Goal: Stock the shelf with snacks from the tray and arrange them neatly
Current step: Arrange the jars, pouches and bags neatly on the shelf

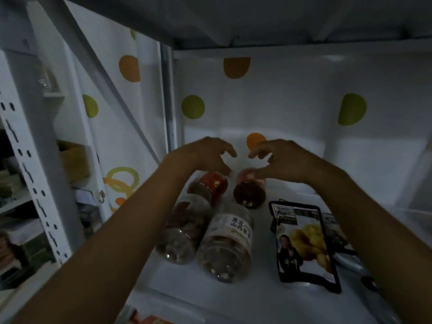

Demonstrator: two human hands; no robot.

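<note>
Through the head camera I am reaching with both arms deep into a dim shelf [210, 298]. My left hand [205, 157] hangs over the far-left jar [208, 187], its fingers [230, 152] curled and spread like a claw, holding nothing; the thumb tip comes down near that jar's red end, though I cannot tell whether it touches. My right hand [280, 161] mirrors it just beside, with a small gap between the two hands. Its fingers [253, 154] are bent and apart, not closed round anything, and the thumb rests against the red far end of the far-right jar [250, 195]. All four jars lie on their sides with their bases turned toward me. The two far ones sit close together under my hands. The near-left jar [182, 232], with brown pieces inside, lies partly under my left forearm and touches the near-right jar [225, 244], which has a pale label. To the right of the jars a black-edged pouch [304, 242] lies flat, showing yellow food, and a second pouch [336, 232] peeks from under it beside my right forearm. The white back wall [280, 101] carries green and orange dots [193, 106]. A white upright [30, 174] with slots stands at the left.
</note>
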